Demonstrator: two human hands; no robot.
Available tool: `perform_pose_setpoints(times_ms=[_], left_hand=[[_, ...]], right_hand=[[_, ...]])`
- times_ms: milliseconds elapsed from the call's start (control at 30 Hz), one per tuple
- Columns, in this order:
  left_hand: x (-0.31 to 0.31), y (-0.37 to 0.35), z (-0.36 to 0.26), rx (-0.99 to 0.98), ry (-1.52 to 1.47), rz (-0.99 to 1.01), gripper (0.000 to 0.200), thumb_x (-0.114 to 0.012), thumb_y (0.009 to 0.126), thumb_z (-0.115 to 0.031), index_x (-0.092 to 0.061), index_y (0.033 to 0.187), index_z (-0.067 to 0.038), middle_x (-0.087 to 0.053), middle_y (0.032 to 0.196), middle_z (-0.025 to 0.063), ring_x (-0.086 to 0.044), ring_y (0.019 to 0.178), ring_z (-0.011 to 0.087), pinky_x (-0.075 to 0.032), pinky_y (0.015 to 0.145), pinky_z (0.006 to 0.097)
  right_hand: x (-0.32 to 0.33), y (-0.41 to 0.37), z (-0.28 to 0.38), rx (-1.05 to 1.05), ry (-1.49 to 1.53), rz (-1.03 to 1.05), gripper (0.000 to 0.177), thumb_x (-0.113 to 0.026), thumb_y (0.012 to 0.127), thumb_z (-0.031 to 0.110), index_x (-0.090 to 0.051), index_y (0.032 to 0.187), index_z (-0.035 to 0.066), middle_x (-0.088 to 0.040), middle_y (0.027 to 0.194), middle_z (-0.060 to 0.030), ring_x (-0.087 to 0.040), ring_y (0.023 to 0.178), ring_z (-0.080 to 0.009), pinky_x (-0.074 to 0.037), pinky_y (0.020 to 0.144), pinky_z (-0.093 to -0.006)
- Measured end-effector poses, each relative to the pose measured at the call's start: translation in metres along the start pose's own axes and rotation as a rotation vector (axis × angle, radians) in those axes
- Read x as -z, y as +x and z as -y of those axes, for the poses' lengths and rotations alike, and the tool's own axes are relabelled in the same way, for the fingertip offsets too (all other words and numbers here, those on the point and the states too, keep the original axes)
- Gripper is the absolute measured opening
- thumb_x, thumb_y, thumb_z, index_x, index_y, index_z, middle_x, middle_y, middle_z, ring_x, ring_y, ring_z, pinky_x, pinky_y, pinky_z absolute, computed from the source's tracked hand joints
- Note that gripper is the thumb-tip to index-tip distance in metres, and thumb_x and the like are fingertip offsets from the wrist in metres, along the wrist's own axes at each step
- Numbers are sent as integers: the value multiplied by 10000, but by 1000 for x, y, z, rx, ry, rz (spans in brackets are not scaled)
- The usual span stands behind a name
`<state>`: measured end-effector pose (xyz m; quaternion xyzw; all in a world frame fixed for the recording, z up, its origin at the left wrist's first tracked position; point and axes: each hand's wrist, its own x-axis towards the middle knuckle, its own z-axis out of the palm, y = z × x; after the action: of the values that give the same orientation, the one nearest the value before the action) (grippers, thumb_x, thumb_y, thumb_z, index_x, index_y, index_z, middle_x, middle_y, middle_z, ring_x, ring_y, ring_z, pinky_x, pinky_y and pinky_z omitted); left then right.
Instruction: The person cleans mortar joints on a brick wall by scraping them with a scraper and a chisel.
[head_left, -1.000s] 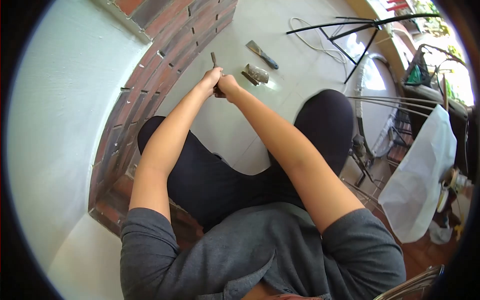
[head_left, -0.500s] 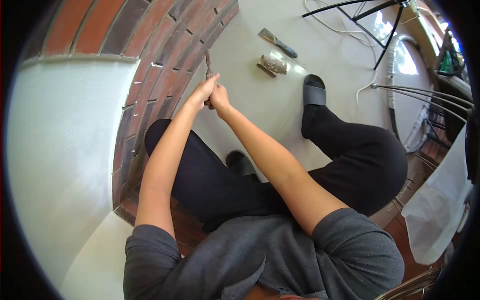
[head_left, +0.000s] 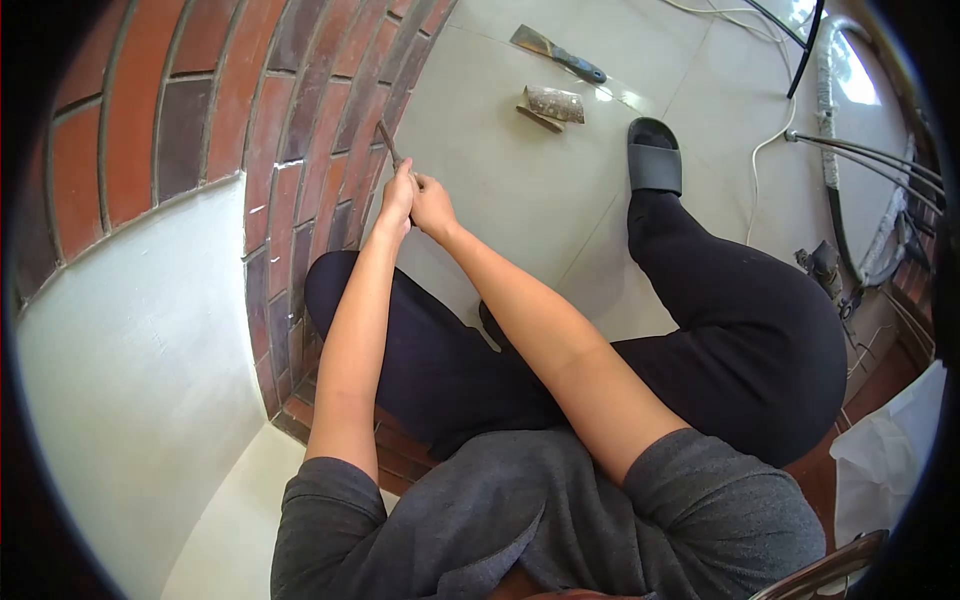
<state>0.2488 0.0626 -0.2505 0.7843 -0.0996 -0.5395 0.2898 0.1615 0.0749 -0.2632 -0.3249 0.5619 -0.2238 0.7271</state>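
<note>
A thin, rusty-brown metal tool with a narrow shaft [head_left: 388, 143] points up and left, its tip at the brick wall [head_left: 330, 120]. My left hand [head_left: 398, 197] is closed around it. Pressed close beside it, my right hand [head_left: 433, 208] is closed on the tool's lower part. The handle is mostly covered by my fingers, so its exact kind cannot be made out. Mortar lines between the bricks show whitish marks near the hands.
A putty knife [head_left: 560, 54] lies on the tiled floor [head_left: 560, 190], near a curved piece of dirty material [head_left: 555, 104]. My slippered foot [head_left: 655, 158] rests to the right. Thin cables, a black metal leg [head_left: 806, 55] and a white plastic sheet [head_left: 885, 450] are at the right.
The view has shifted toward the wall. The tool now tilts further left, its tip at the brickwork; both hands keep hold of it.
</note>
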Motion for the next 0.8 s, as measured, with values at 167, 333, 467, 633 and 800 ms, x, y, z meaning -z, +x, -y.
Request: perform_pose_setpoints(times_ms=[167, 333, 467, 633, 800], left_hand=[[7, 14, 9, -5, 14, -1, 558, -573, 1022, -482, -613, 1226, 36, -631, 1212, 119, -573, 1130, 173, -445, 1010, 334], [8, 3, -1, -21, 73, 10, 499, -576, 1026, -466, -660, 1144, 12, -639, 1144, 97, -574, 1071, 162, -450, 974, 330], [0, -7, -10, -62, 137, -28, 461, -569, 1029, -456, -656, 1077, -6, -616, 1010, 44, -546, 949, 136, -455, 862, 324], [8, 27, -24, -4, 308, 33, 558, -589, 1002, -452, -646, 1245, 47, -661, 1174, 121, -592, 1065, 184, -471, 937, 357], [-8, -20, -32, -81, 226, -114, 412, -590, 1004, -429, -658, 990, -24, -616, 894, 35, -552, 845, 139, -463, 810, 339]], right_hand=[[-3, 3, -5, 5, -6, 15, 581, -505, 1036, 435, -626, 1338, -47, -652, 1284, -325, -616, 1239, -460, -483, 1040, -481], [-8, -7, 4, -25, 35, -16, 590, -506, 1037, 432, -608, 1354, -55, -650, 1284, -331, -606, 1250, -471, -481, 1043, -481], [-11, 2, -6, -49, 59, -8, 608, -497, 1042, 443, -592, 1361, -66, -639, 1302, -334, -596, 1267, -470, -478, 1044, -481], [-12, 15, 8, -96, 130, -22, 608, -479, 1048, 467, -617, 1303, -67, -666, 1244, -333, -634, 1213, -453, -494, 1001, -479], [-14, 0, 11, -127, 121, 3, 588, -500, 1037, 469, -643, 1257, -57, -699, 1172, -321, -672, 1140, -452, -511, 959, -480]])
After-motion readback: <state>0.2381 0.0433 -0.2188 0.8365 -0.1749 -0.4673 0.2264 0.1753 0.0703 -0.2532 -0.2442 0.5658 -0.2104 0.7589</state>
